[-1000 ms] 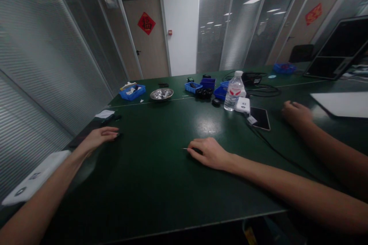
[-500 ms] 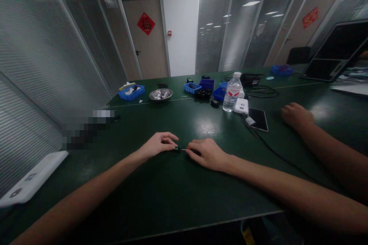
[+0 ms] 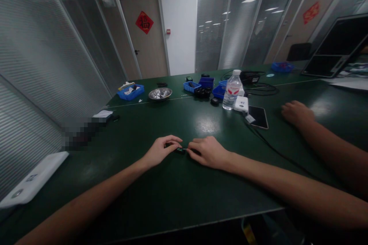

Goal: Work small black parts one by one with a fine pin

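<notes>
My left hand [image 3: 161,150] rests low over the green table [image 3: 161,206], thumb and fingers closed on a small dark piece with green on it [image 3: 180,150], too small to name. Facing it, my right hand [image 3: 208,152] is closed in a pinch. A thin, pale, rod-like tip [image 3: 185,149] runs from its fingertips to the dark piece. The rest of that thin object is hidden in the fingers, so its kind cannot be told. Both wrists lie close to the tabletop.
Another person's hand [image 3: 297,113] rests on the table at right. A water bottle [image 3: 232,91], white power bank [image 3: 240,104], phone [image 3: 258,117] and cable stand ahead. Farther back are blue trays [image 3: 130,92] and a metal bowl [image 3: 160,94]. A white device [image 3: 34,178] lies left.
My left hand has moved slightly right and down with the small dark piece, narrowing the gap to my right hand. My right hand has barely moved.
</notes>
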Available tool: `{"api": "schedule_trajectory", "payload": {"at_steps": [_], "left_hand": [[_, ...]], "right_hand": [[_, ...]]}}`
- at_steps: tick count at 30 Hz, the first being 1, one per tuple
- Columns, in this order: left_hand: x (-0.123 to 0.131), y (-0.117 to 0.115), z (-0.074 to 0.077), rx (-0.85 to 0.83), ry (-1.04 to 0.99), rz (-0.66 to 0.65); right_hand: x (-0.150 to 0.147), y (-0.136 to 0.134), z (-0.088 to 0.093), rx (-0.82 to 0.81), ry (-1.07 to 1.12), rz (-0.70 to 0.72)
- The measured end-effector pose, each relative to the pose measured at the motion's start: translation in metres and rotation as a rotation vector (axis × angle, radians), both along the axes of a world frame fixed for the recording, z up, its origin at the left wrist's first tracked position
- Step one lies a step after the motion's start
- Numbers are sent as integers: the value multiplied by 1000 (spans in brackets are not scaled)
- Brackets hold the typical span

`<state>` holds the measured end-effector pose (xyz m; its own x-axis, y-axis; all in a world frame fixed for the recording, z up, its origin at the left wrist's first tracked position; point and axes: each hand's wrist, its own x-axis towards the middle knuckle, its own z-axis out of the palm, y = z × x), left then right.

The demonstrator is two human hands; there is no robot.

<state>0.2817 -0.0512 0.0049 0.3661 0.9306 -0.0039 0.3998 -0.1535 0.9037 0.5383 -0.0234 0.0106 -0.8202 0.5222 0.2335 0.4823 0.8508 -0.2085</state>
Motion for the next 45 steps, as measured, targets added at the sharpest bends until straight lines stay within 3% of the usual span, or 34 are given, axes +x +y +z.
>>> {"api": "schedule_trajectory", "payload": {"at_steps": [9, 17, 31, 45], "left_hand": [[1, 1, -3, 49, 14, -23], [2, -5, 6, 127, 170, -79], [2, -7, 5, 183, 166, -106], [4, -8, 8, 119, 130, -67]], "right_hand": [[1, -2, 3, 92, -96, 8], [2, -1, 2, 77, -114, -4], [2, -4, 7, 37, -122, 11], [1, -3, 2, 55, -121, -10]]}}
